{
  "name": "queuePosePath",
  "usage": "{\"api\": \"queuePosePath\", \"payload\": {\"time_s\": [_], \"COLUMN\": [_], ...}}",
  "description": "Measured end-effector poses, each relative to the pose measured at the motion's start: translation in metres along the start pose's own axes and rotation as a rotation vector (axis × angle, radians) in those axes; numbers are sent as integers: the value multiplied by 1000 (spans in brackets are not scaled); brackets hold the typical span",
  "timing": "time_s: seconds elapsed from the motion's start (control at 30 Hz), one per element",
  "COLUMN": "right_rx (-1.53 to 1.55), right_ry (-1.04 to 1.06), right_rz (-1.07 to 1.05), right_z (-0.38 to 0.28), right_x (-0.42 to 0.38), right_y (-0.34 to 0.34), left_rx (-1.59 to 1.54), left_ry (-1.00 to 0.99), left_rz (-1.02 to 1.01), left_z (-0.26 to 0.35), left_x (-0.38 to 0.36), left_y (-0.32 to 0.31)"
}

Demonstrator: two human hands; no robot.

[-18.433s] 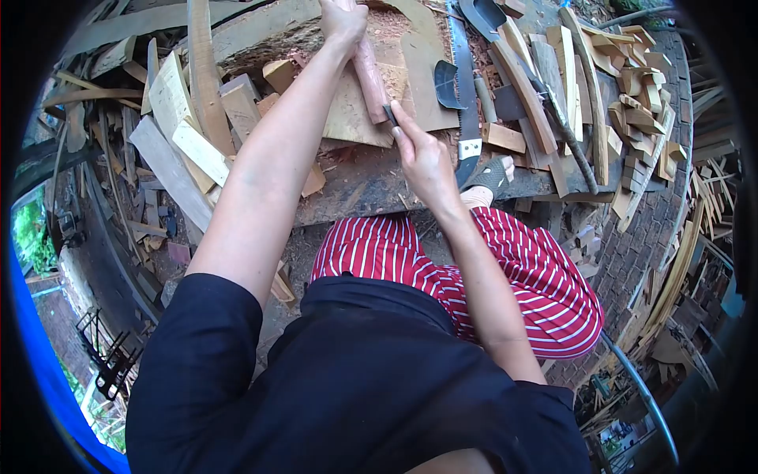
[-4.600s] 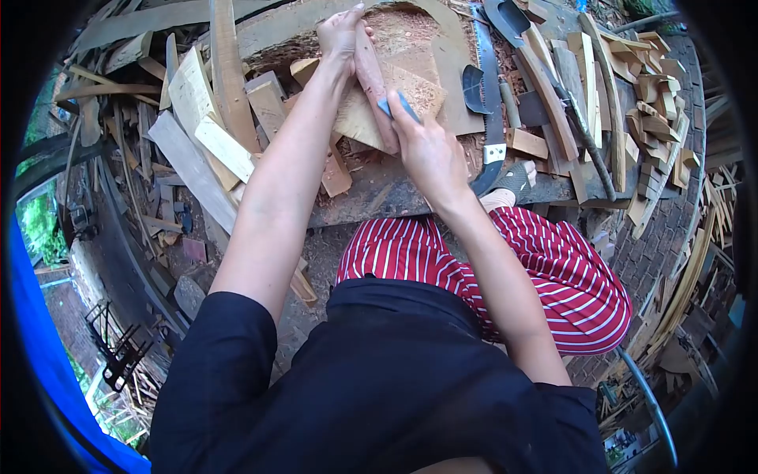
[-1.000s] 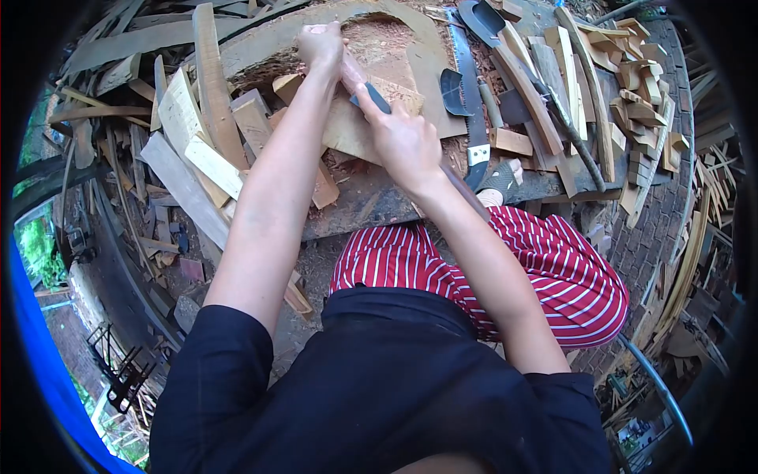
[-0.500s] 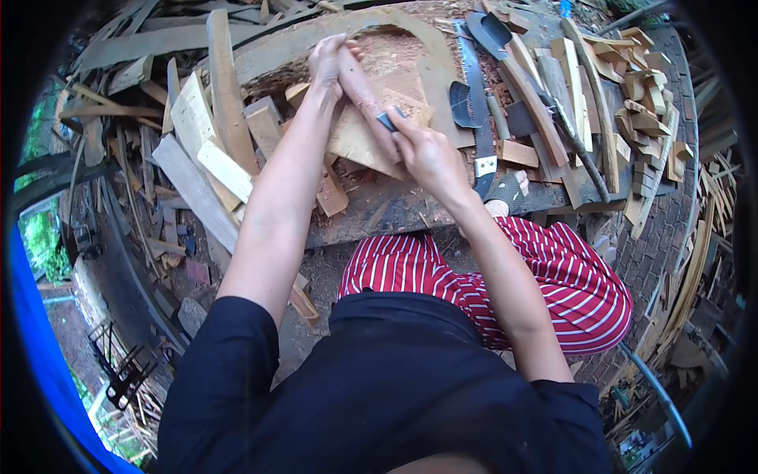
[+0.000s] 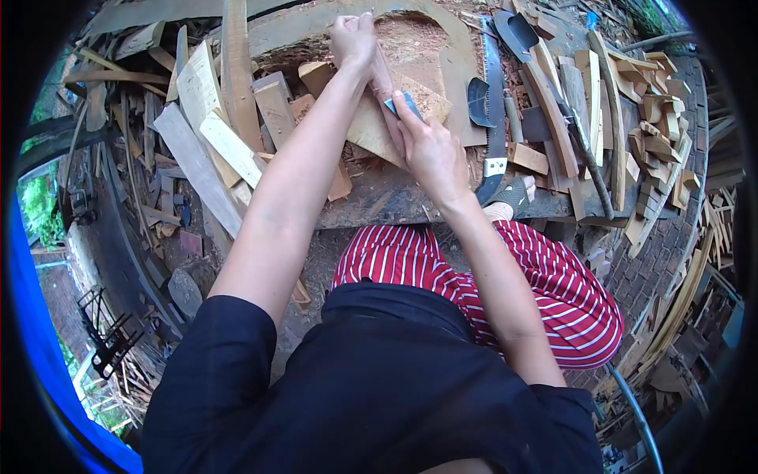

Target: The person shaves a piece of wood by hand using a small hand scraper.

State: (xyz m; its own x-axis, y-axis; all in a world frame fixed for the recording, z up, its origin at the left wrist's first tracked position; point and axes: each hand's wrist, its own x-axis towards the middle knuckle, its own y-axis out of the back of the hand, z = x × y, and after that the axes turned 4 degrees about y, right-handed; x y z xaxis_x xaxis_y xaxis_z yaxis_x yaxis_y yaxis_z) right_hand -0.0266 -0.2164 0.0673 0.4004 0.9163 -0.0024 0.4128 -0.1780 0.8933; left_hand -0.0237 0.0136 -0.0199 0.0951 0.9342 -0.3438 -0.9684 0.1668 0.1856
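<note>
My left hand [image 5: 353,41] is closed around the upper end of a reddish-brown wooden piece [image 5: 382,77], which slants down to the right. Near its lower end, my right hand [image 5: 433,150] is wrapped round a small tool with a blue-grey flat part [image 5: 403,103] lying against the wood. My right fingers partly hide the tool and the wood's lower end. Beneath the piece lies a pale wooden block [image 5: 369,130] strewn with shavings.
Right of the hands lie a long saw [image 5: 495,103] and a dark curved piece [image 5: 478,101] on the workbench [image 5: 371,207]. Several wood offcuts [image 5: 663,103] are heaped at the right. Planks [image 5: 201,170] lean at the left. A foot [image 5: 513,196] rests at the bench edge.
The view has shifted a little. My left hand has turned and now shows as a fist on the upper end of the wood, which stands steeper. My right hand still holds the tool.
</note>
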Motion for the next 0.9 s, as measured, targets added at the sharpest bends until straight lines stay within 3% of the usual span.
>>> {"api": "queuePosePath", "payload": {"time_s": [0.13,0.27,0.3,0.4,0.57,0.63,0.73,0.9], "right_rx": [30,-46,-34,-6,-7,-55,-108,-164], "right_ry": [25,53,19,22,-26,-39,-3,21], "right_rz": [9,39,16,8,21,-30,-55,-2], "right_z": [-3,-3,-2,-4,-10,-12,-11,-16], "right_x": [-16,10,1,-6,26,22,-3,25], "right_y": [7,2,1,-3,-2,0,6,0], "left_rx": [104,21,92,155,30,121,154,140], "left_ry": [-84,9,-95,-117,6,-164,-87,-55], "left_rz": [49,-3,44,99,-5,68,76,64], "left_z": [-7,5,-10,-3,1,-2,-1,3], "left_x": [11,-3,10,4,-6,2,1,2], "left_y": [-5,-3,-7,-6,-3,-6,-6,-5]}}
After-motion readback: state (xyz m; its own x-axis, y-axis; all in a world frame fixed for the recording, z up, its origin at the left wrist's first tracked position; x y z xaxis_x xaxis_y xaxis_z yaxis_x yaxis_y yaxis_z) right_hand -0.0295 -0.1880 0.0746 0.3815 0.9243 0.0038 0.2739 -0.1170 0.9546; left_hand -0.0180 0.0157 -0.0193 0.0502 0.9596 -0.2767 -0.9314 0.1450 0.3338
